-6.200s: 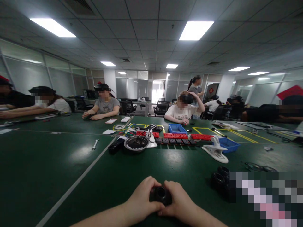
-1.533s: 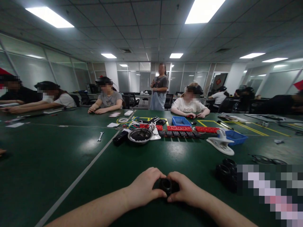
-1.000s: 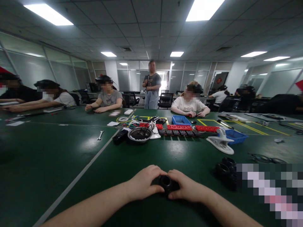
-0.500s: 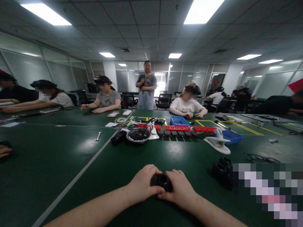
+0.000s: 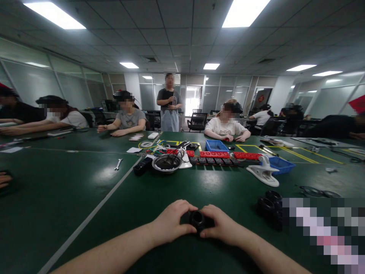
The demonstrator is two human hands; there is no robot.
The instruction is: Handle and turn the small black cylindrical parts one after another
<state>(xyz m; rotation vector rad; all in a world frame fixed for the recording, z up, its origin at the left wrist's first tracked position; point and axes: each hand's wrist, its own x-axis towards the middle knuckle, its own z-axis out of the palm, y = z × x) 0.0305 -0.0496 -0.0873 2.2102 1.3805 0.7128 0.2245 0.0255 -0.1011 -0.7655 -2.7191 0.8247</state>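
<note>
A small black round part with a hole in its top [image 5: 197, 218] sits between my hands, close to the green tabletop. Its exact kind does not show. My left hand [image 5: 175, 220] curls around its left side, thumb at the near edge and fingers at the far edge. On the other side, my right hand [image 5: 219, 224] pinches its right edge with thumb and fingertips, a dark gap showing between part and palm. To the right stands a cluster of similar black round parts [image 5: 266, 207], next to a blurred-out patch.
Ahead lie a metal bowl [image 5: 167, 163], a black handheld device [image 5: 143, 166], red socket strips [image 5: 214, 154], blue bins [image 5: 216, 145] and a white clamp-like stand [image 5: 264, 173]. A wrench [image 5: 118, 164] is at left, glasses [image 5: 319, 191] at right. Another person's hand [image 5: 5, 179] shows at far left.
My right hand has shifted slightly right, widening the gap between its palm and the black part. My left hand stays nearly still. The standing person in the background has moved left.
</note>
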